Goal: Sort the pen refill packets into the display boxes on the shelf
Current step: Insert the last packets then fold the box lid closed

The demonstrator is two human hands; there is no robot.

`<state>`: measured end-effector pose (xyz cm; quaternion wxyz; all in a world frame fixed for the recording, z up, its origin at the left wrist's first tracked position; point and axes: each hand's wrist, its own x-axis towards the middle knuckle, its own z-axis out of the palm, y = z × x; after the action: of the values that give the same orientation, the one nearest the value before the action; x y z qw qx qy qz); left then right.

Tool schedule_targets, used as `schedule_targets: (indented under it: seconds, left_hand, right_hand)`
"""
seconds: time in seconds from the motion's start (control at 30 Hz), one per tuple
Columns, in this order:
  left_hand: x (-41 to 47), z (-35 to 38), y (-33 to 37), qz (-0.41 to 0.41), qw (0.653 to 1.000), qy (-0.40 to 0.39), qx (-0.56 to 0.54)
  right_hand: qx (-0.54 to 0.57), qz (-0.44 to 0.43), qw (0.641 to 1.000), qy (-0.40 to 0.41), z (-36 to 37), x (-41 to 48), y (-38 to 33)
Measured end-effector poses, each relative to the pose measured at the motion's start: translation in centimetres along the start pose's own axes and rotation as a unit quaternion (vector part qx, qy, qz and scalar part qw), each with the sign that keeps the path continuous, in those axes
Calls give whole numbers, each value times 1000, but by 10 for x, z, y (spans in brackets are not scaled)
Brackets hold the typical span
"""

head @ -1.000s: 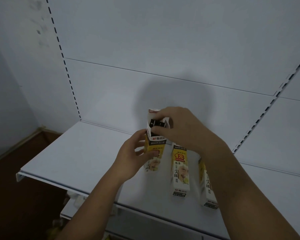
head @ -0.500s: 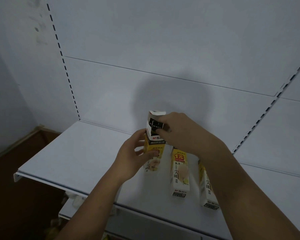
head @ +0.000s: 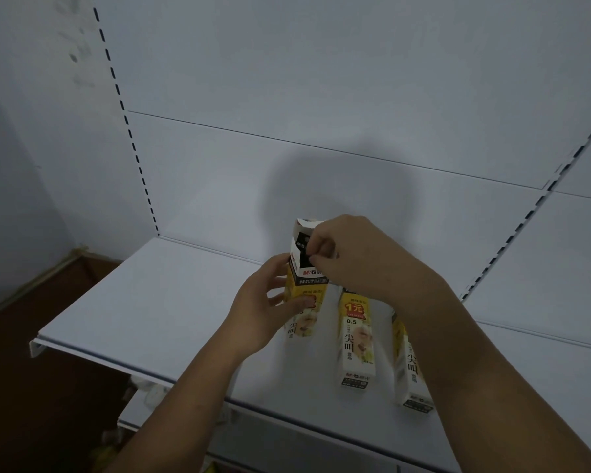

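**Filling the upright box**

Upright box (head: 313, 279) stands on the shelf (head: 151, 302); left hand (head: 263, 312) grips its side from eight o'clock; right hand (head: 359, 254) pinches a dark piece (head: 301, 257) at the open mouth, packet or flap, cannot tell; two flat boxes (head: 355, 339) lie at four o'clock; next, I'd say, a straight downward push.

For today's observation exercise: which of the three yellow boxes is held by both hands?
The leftmost box: the left hand grips its side and the right hand pinches at its open top. No hand holds the middle box or right box.
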<state>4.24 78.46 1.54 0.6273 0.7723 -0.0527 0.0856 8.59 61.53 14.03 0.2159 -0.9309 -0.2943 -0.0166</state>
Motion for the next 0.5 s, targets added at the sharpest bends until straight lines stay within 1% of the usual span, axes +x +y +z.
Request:
schedule_targets:
  seconds: [0.13, 0.17, 0.2, 0.3, 0.33, 0.43, 0.5]
  left_hand:
    - [-1, -1, 0, -3, 1000, 0, 1]
    - [0, -1, 0, -2, 1000, -1, 1]
    - [0, -1, 0, -2, 1000, -1, 2]
    - [0, 0, 1, 0, 1000, -1, 5]
    - [0, 0, 0, 1, 1000, -2, 5]
    - [0, 0, 0, 0, 1000, -3, 3]
    - [0, 0, 0, 1, 1000, -2, -1]
  right_hand:
    - [-57, -18, 996, -65, 5, 1, -3]
    - [-54, -21, 996, -62, 3, -1, -3]
    - [-42, -22, 998, -38, -1, -3, -2]
    - [12, -22, 996, 88, -10, -5, 2]
    - [15, -24, 994, 105, -11, -4, 4]
    - [-2, -27, 996, 83, -6, 1, 7]
    - [5, -28, 997, 67, -2, 3, 7]
